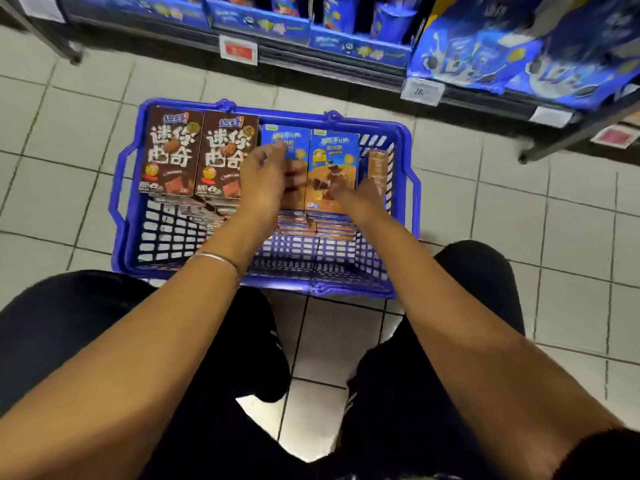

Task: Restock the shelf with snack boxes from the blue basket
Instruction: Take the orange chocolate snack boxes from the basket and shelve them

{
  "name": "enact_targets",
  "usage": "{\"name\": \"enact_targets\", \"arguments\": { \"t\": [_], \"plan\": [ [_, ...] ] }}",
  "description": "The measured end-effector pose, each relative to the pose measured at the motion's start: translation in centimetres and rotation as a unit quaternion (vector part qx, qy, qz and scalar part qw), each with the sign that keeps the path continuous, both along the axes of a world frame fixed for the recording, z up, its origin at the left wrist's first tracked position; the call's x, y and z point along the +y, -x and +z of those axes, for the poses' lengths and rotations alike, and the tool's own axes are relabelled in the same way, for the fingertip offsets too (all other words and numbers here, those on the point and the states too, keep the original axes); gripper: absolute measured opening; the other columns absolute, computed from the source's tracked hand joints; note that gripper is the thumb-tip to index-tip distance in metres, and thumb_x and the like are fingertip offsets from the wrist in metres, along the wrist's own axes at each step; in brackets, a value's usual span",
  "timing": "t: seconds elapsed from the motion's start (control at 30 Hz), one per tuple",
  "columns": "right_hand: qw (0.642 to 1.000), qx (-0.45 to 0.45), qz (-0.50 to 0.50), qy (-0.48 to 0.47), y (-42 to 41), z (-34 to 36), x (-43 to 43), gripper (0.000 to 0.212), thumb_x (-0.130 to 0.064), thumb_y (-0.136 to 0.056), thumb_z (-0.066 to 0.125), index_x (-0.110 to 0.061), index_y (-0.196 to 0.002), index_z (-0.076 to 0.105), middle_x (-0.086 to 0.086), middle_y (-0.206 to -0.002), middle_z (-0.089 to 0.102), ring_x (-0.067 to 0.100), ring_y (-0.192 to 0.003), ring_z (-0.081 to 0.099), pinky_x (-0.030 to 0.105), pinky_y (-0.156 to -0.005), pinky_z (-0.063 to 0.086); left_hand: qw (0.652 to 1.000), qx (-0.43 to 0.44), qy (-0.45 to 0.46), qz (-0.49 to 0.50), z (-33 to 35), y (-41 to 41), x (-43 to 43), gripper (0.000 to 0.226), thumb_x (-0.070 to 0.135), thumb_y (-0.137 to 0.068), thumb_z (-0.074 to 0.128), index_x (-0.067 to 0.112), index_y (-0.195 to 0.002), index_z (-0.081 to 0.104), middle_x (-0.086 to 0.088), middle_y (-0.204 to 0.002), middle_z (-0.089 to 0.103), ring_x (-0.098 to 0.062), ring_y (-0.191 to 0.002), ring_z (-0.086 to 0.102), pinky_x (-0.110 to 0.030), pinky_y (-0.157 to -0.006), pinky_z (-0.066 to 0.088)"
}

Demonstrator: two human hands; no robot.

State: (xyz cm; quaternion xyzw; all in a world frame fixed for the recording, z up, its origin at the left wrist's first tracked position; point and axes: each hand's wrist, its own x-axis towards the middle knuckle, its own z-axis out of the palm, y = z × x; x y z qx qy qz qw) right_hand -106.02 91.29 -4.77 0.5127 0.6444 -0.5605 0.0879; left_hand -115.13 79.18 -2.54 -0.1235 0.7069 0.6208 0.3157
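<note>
Tiled floor; basket boxes face-up, tops toward shelf; left hand pinches blue box; right hand unclear.

Two brown boxes, big white "迷你曲奇" on each front, clear as day. Small logo above it, prob. "趣多多", blurred. Blue boxes: "奥利奥" across the top. White shelf-edge tag reads "16.", rest smeared. Red tag: illegible.

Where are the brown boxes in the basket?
Head view: the brown boxes sit in the far-left corner of the blue basket, left of the blue-orange boxes and the left hand.
</note>
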Motion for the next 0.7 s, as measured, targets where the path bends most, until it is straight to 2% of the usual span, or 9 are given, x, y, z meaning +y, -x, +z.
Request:
{"name": "enact_targets", "arguments": {
  "t": [0.07, 0.1, 0.17, 0.2, 0.37, 0.43, 0.5, 0.6, 0.7],
  "plan": [
    [0.999, 0.028, 0.001, -0.025, -0.6, -2.1, -0.5, 0.023, -0.02, -0.093, 0.064, -0.001, -0.091, 0.051, 0.007, -0.081, 0.051, 0.024, -0.075, 0.049, 0.034, -0.06, 0.034, 1.0, 0.014, -0.002, -0.018, -1.8, -0.5, 0.5, 0.032, 0.026, -0.111, 0.051, 0.018, -0.082, 0.06, 0.0, -0.067, 0.066, -0.012, -0.049, 0.059, -0.026, -0.05, 0.047],
    [0.999, 0.041, -0.002, -0.034, -0.6, -2.7, -0.6, 0.032, -0.02, -0.092, 0.065, 0.008, -0.101, 0.053, 0.009, -0.087, 0.055, 0.024, -0.076, 0.05, 0.036, -0.063, 0.035, 0.999, 0.028, -0.002, -0.023, -2.5, -0.8, 0.8, 0.035, 0.023, -0.111, 0.051, 0.018, -0.076, 0.057, 0.001, -0.061, 0.06, -0.01, -0.044, 0.054, -0.024, -0.049, 0.041],
    [0.998, 0.052, 0.001, -0.038, -0.3, -3.1, -1.0, 0.036, -0.023, -0.089, 0.068, -0.004, -0.115, 0.052, 0.009, -0.095, 0.057, 0.026, -0.077, 0.053, 0.04, -0.067, 0.037, 0.998, 0.056, 0.004, -0.016, -3.1, -1.4, 0.9, 0.036, 0.016, -0.11, 0.052, 0.017, -0.073, 0.055, 0.0, -0.065, 0.057, -0.011, -0.051, 0.051, -0.024, -0.053, 0.039],
    [0.998, 0.052, 0.001, -0.045, -0.2, -2.9, -1.2, 0.036, -0.024, -0.088, 0.068, -0.012, -0.112, 0.044, 0.009, -0.096, 0.054, 0.026, -0.078, 0.052, 0.041, -0.068, 0.037, 0.998, 0.066, 0.005, -0.017, -3.1, -1.7, 1.0, 0.037, 0.014, -0.109, 0.052, 0.017, -0.072, 0.054, -0.002, -0.067, 0.056, -0.014, -0.056, 0.049, -0.025, -0.057, 0.039],
    [0.99, 0.088, -0.053, -0.092, 0.0, -2.3, -1.3, 0.036, -0.013, -0.086, 0.068, 0.003, -0.116, 0.055, 0.017, -0.106, 0.061, 0.024, -0.087, 0.055, 0.043, -0.07, 0.047, 0.995, 0.072, 0.017, -0.069, -2.2, -2.5, 0.9, 0.053, 0.02, -0.112, 0.049, 0.018, -0.06, 0.043, 0.0, -0.052, 0.038, -0.016, -0.049, 0.029, -0.027, -0.053, 0.022],
    [0.985, 0.134, -0.079, -0.072, -0.7, -1.9, -0.8, 0.017, -0.002, -0.087, 0.061, 0.0, -0.103, 0.055, 0.008, -0.085, 0.058, 0.015, -0.067, 0.05, 0.028, -0.053, 0.042, 0.994, 0.065, 0.03, -0.085, -1.8, -2.4, 0.6, 0.05, 0.024, -0.112, 0.051, 0.019, -0.063, 0.042, 0.001, -0.053, 0.039, -0.014, -0.044, 0.033, -0.027, -0.053, 0.025],
    [0.984, 0.148, -0.081, -0.049, -1.5, -1.5, -0.2, 0.016, 0.002, -0.088, 0.058, 0.001, -0.103, 0.057, 0.014, -0.086, 0.061, 0.019, -0.066, 0.054, 0.025, -0.05, 0.044, 0.992, 0.062, 0.04, -0.105, -1.1, -2.1, 0.5, 0.042, 0.031, -0.111, 0.053, 0.018, -0.071, 0.047, -0.002, -0.062, 0.05, -0.012, -0.046, 0.049, -0.027, -0.057, 0.039],
    [0.976, 0.194, -0.096, -0.008, -2.2, 0.2, 0.4, 0.017, 0.002, -0.086, 0.062, -0.012, -0.09, 0.07, 0.008, -0.089, 0.072, 0.028, -0.083, 0.068, 0.042, -0.073, 0.058, 0.992, 0.034, 0.055, -0.112, 0.3, -1.3, 0.4, 0.037, 0.048, -0.105, 0.059, 0.013, -0.095, 0.065, -0.005, -0.098, 0.078, -0.021, -0.093, 0.074, -0.042, -0.091, 0.057],
    [0.975, 0.209, -0.043, 0.068, -2.1, 2.4, 0.2, 0.022, -0.009, -0.089, 0.066, -0.019, -0.108, 0.069, 0.002, -0.105, 0.075, 0.023, -0.1, 0.073, 0.046, -0.091, 0.059, 0.99, -0.019, -0.028, -0.138, 2.0, -0.9, 0.2, 0.038, 0.052, -0.102, 0.062, 0.017, -0.105, 0.076, -0.004, -0.099, 0.083, -0.024, -0.092, 0.08, -0.035, -0.08, 0.063]
  ]
}}
